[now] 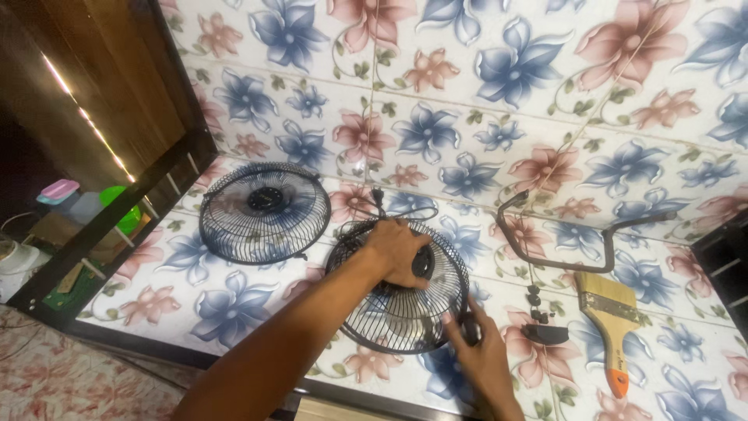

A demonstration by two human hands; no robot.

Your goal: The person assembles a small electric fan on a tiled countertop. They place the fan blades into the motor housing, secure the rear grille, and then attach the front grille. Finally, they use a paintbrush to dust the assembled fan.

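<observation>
The fan [399,290] lay flat on the flower-patterned floor [234,304], wire cage facing up, and both hands were on it. The left hand [399,251] came in over the top of the cage and sat closed around the dark hub at the fan's centre, fingers curled down onto it. The right hand [477,349] was at the fan's near rim, fingers pinched on a small dark knob at the edge of the cage. A black cord [387,206] trailed away from the far side of the fan.

Just left of the fan, a second wire guard [263,212] lay flat on its own, its rim close to the fan's rim but apart from it. Right of the fan, a bent metal bracket [580,242] lay on the floor, curving around a small cluster of dark screws [536,304] and a black cap [545,334] just beside them. Farther right of the fan than those bits, a paintbrush [609,326] rested with its bristles pointing away and its orange-tipped handle toward the person. Far left of the fan, past a dark wooden frame [117,226], a green bowl [125,212] and a pink box [59,190] sat in shadow.
</observation>
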